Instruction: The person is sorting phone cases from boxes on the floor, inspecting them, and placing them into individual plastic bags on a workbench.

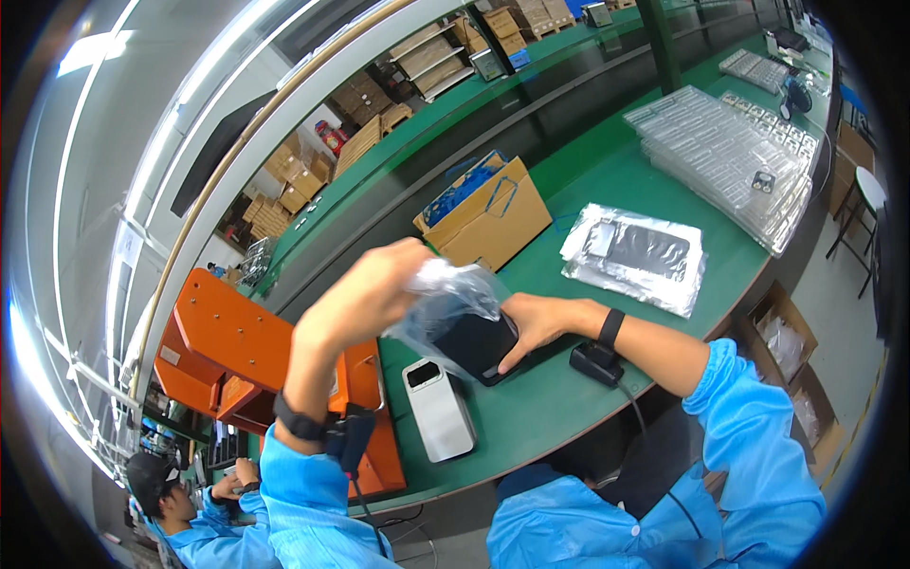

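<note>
My left hand [374,284] is raised above the green bench and grips the top of a clear plastic bag [453,308]. A flat black rectangular device [479,343] sits partly inside the bag's open lower end. My right hand [536,322] presses on the device's right edge, fingers wrapped around it. Both wrists wear black straps, and both arms are in blue sleeves.
A white box-shaped unit [438,408] stands on the green bench [607,190] just under my hands, next to an orange machine [237,341]. A stack of bagged dark panels [637,256], an open cardboard box [488,213] and stacked clear trays [730,156] lie farther right. Another person [190,512] works at lower left.
</note>
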`<state>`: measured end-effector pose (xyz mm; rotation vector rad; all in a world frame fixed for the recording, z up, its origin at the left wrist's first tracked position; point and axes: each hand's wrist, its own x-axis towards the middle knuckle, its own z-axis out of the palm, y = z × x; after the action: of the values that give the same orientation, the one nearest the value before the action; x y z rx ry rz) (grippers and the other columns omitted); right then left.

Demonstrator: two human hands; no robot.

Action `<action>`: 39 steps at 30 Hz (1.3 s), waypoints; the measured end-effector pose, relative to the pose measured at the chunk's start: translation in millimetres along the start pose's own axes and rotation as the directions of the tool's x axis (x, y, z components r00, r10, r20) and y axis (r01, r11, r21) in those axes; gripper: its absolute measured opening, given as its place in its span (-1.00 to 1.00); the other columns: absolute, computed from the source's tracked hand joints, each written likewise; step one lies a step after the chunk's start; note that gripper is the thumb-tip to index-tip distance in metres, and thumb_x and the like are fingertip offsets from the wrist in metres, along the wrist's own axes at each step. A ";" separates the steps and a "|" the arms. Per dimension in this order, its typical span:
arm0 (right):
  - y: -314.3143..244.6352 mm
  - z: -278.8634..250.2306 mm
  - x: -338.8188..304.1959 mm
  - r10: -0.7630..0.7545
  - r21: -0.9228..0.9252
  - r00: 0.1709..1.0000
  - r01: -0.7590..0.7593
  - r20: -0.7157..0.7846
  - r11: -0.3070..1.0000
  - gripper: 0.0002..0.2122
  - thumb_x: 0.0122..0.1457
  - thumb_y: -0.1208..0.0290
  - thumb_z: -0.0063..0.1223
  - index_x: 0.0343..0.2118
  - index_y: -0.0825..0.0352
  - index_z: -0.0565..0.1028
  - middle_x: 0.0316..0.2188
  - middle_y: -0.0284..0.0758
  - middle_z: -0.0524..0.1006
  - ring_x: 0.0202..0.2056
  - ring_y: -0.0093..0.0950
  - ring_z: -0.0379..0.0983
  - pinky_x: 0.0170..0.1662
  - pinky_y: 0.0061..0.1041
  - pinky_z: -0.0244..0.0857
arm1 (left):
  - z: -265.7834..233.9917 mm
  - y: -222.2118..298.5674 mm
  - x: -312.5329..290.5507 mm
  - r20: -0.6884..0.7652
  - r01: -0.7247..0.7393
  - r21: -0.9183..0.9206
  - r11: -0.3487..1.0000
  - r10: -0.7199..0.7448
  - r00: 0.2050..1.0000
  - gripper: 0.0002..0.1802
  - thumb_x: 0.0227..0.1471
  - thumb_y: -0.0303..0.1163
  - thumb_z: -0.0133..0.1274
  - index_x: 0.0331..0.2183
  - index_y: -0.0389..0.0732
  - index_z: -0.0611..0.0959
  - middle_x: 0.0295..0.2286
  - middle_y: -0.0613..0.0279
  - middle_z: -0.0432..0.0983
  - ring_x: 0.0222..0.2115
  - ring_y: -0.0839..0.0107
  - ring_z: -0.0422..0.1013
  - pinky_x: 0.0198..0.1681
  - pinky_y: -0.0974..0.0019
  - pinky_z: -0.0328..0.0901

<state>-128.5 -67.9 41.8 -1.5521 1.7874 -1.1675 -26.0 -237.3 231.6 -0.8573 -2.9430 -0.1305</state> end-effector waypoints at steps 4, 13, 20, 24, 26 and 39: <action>14.4 -1.4 3.6 -0.032 0.014 0.999 0.032 0.026 0.999 -0.43 -0.25 0.12 0.46 -0.26 0.48 0.53 -0.32 -0.17 0.62 -0.25 -0.35 0.56 -0.13 -0.45 0.40 | -3.9 -4.0 0.3 -0.058 0.031 0.095 0.995 -0.026 0.998 -0.78 -0.14 -0.58 0.06 -0.32 -0.33 0.55 -0.42 -0.02 0.43 -0.35 -0.02 0.41 -0.25 0.12 0.30; 23.0 10.4 9.0 -0.185 -0.018 0.983 0.185 -0.014 0.983 -0.43 -0.26 0.08 0.46 -0.28 0.46 0.56 -0.30 -0.16 0.62 -0.24 -0.34 0.56 -0.13 -0.43 0.40 | -7.7 -10.2 1.3 0.071 0.173 -0.305 0.937 -0.158 0.985 -0.83 0.02 -0.46 0.11 -0.31 -0.32 0.55 -0.45 0.12 0.49 -0.42 0.28 0.39 -0.26 0.28 0.29; 21.9 6.0 8.7 -0.122 -0.031 0.992 0.122 0.007 0.992 -0.41 -0.25 0.10 0.46 -0.22 0.46 0.54 -0.27 -0.16 0.61 -0.21 -0.30 0.55 -0.10 -0.41 0.39 | -4.8 -18.6 -9.0 0.047 0.253 -0.286 0.924 -0.251 0.967 -0.84 0.02 -0.46 0.11 -0.32 -0.32 0.55 -0.45 0.19 0.49 -0.43 0.39 0.37 -0.27 0.35 0.28; 26.2 7.0 9.5 -0.106 -0.016 0.994 0.106 0.018 0.994 -0.42 -0.26 0.12 0.46 -0.20 0.43 0.53 -0.26 -0.16 0.61 -0.20 -0.30 0.55 -0.10 -0.41 0.39 | -12.7 -7.3 -8.1 0.055 0.254 -0.479 0.840 -0.260 0.964 -0.84 0.03 -0.44 0.11 -0.32 -0.30 0.56 -0.45 0.26 0.49 -0.42 0.49 0.37 -0.28 0.38 0.29; 23.7 2.4 9.4 -0.079 -0.014 0.996 0.079 0.030 0.997 -0.43 -0.25 0.13 0.46 -0.20 0.43 0.53 -0.27 -0.16 0.61 -0.19 -0.30 0.55 -0.10 -0.42 0.39 | -17.6 -12.4 -5.8 0.027 0.180 -0.331 0.926 -0.181 0.983 -0.83 0.03 -0.44 0.12 -0.31 -0.31 0.56 -0.44 0.27 0.50 -0.41 0.52 0.37 -0.27 0.39 0.29; 20.3 5.1 8.3 -0.043 -0.104 0.998 0.047 0.042 0.993 -0.50 -0.24 0.14 0.45 -0.27 0.41 0.58 -0.33 -0.16 0.63 -0.25 -0.29 0.57 -0.15 -0.42 0.40 | -17.3 1.5 0.6 0.046 0.194 -0.265 0.945 -0.189 0.981 -0.81 -0.04 -0.49 0.14 -0.31 -0.32 0.56 -0.46 0.15 0.47 -0.41 0.34 0.41 -0.27 0.33 0.29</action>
<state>-137.0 -77.6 23.4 -1.6721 1.8230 -1.0712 -24.9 -237.5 249.0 -0.5955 -3.0671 -0.5470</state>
